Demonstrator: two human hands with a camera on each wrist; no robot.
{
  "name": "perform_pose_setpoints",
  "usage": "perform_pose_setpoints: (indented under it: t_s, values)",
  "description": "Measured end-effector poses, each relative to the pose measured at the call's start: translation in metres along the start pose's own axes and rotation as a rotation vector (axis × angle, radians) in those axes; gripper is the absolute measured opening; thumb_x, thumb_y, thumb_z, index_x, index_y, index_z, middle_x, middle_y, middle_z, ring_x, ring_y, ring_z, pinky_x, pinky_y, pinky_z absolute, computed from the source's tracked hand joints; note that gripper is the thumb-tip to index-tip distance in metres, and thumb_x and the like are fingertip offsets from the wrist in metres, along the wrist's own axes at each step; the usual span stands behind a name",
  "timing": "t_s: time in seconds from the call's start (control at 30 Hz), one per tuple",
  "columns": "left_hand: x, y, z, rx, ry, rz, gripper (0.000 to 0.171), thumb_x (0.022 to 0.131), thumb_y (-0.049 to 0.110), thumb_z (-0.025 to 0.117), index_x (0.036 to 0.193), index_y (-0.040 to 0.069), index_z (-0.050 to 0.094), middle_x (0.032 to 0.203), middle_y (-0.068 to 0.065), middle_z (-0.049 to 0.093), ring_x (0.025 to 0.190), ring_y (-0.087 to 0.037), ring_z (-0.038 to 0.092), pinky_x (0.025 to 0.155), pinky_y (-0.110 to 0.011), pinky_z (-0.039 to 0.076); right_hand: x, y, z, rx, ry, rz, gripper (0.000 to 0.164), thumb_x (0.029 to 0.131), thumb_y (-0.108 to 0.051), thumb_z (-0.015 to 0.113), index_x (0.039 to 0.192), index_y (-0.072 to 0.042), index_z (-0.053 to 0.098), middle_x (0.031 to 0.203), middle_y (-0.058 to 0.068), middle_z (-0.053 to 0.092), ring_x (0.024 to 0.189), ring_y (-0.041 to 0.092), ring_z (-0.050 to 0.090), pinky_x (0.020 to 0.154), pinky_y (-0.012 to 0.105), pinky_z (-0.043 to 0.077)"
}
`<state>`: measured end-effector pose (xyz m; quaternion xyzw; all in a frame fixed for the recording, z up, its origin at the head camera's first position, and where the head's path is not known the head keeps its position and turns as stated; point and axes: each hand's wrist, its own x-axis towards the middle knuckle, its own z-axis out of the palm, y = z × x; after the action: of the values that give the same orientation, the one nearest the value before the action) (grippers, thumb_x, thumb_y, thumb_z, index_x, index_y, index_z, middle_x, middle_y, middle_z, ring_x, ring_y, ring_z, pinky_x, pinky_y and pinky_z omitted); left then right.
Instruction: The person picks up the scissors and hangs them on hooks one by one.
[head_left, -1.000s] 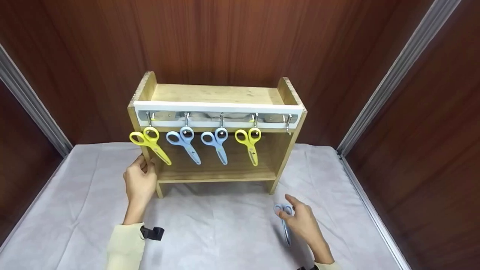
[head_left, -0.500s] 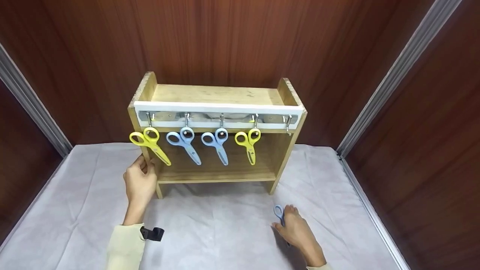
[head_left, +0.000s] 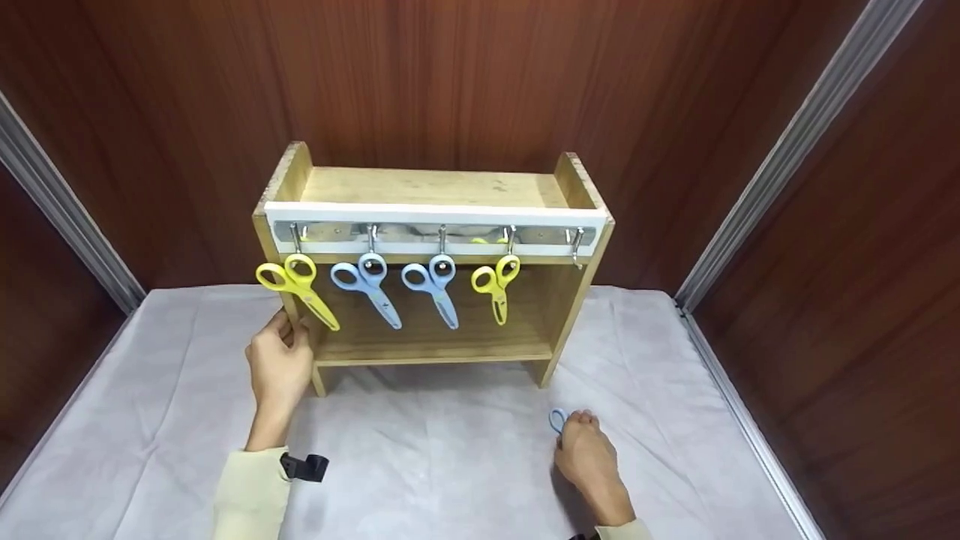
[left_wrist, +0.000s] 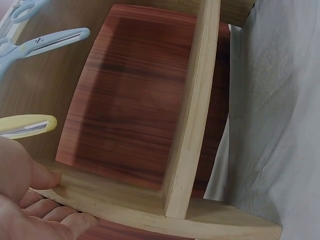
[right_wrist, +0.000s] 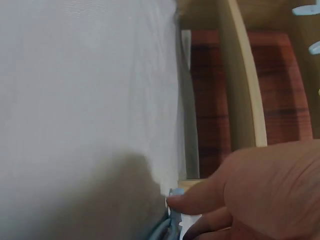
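My left hand grips the left side panel of a small wooden shelf, thumb inside and fingers outside in the left wrist view. On the cloth at front right, my right hand pinches a pair of blue scissors; one handle loop shows and the rest is hidden under the hand. From a metal hook rail on the shelf's front hang yellow scissors, blue scissors, more blue scissors and yellow scissors, each by one loop. The far-right hook bears nothing.
A pale grey cloth covers the surface under the shelf. Dark wood-grain panels stand behind and at both sides, with metal strips along the corners.
My right hand has come down over the loose blue scissors and its fingers have closed on them. The right-hand yellow scissors have swung slightly on their hook. The left hand holds its place.
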<state>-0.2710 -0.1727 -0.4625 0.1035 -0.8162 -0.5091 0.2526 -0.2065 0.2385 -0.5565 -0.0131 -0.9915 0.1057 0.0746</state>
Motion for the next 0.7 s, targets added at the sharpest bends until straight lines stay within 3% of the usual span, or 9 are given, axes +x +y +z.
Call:
perform_pose_setpoints:
  t_s: [0.2, 0.33, 0.4, 0.5, 0.6, 0.7]
  values:
    - [-0.0005, -0.0005, -0.0011, -0.006, -0.010, -0.005, 0.033, 0.104, 0.010, 0.055, 0.130, -0.005, 0.069, 0.124, -0.029, 0.073, 0.112, -0.043, 0.075, 0.096, -0.055, 0.061, -0.0010, 0.0005, 0.0037, -0.031, 0.113, -0.019, 0.014, 0.083, 0.002, 0.068, 0.092, 0.013, 0.067, 0.086, 0.029, 0.071, 0.067, 0.042, 0.069, 0.061, 0.052, 0.058]
    - [-0.0009, -0.0002, -0.0019, -0.005, -0.006, -0.009, 0.032, 0.104, 0.009, 0.055, 0.129, -0.005, 0.070, 0.124, -0.029, 0.073, 0.112, -0.043, 0.075, 0.096, -0.054, 0.060, -0.0011, 0.0009, 0.0052, -0.021, 0.134, -0.035, 0.009, 0.083, 0.003, 0.067, 0.088, 0.010, 0.066, 0.081, 0.026, 0.070, 0.065, 0.041, 0.068, 0.061, 0.052, 0.057]
    - [-0.0008, -0.0001, -0.0015, -0.004, -0.006, -0.011, 0.032, 0.104, 0.009, 0.055, 0.129, -0.005, 0.070, 0.124, -0.028, 0.074, 0.112, -0.042, 0.075, 0.096, -0.054, 0.060, -0.0013, 0.0012, 0.0064, -0.017, 0.143, -0.039, 0.009, 0.082, 0.003, 0.066, 0.087, 0.010, 0.065, 0.080, 0.025, 0.070, 0.069, 0.043, 0.069, 0.067, 0.054, 0.059]
    - [-0.0009, 0.0006, -0.0012, 0.001, -0.012, -0.008, 0.033, 0.104, 0.010, 0.054, 0.130, -0.005, 0.070, 0.125, -0.028, 0.073, 0.113, -0.043, 0.075, 0.096, -0.055, 0.060, -0.0009, 0.0015, 0.0070, -0.017, 0.148, -0.041, 0.015, 0.082, 0.002, 0.066, 0.092, 0.014, 0.066, 0.082, 0.027, 0.070, 0.079, 0.047, 0.072, 0.088, 0.061, 0.059]
    - [-0.0014, 0.0013, -0.0013, 0.009, -0.014, -0.005, 0.033, 0.105, 0.009, 0.053, 0.130, -0.004, 0.070, 0.124, -0.028, 0.074, 0.113, -0.043, 0.075, 0.096, -0.056, 0.061, 0.0000, 0.0022, 0.0058, -0.009, 0.133, -0.035, 0.023, 0.084, 0.002, 0.066, 0.099, 0.019, 0.066, 0.089, 0.031, 0.073, 0.093, 0.051, 0.074, 0.106, 0.071, 0.049]
    - [-0.0016, 0.0015, -0.0013, 0.012, -0.009, -0.002, 0.032, 0.104, 0.008, 0.051, 0.128, -0.004, 0.071, 0.122, -0.028, 0.074, 0.111, -0.043, 0.075, 0.095, -0.056, 0.061, 0.0015, 0.0039, 0.0030, 0.028, 0.108, -0.021, 0.019, 0.085, 0.004, 0.064, 0.099, 0.019, 0.066, 0.090, 0.033, 0.074, 0.096, 0.053, 0.074, 0.110, 0.075, 0.043]
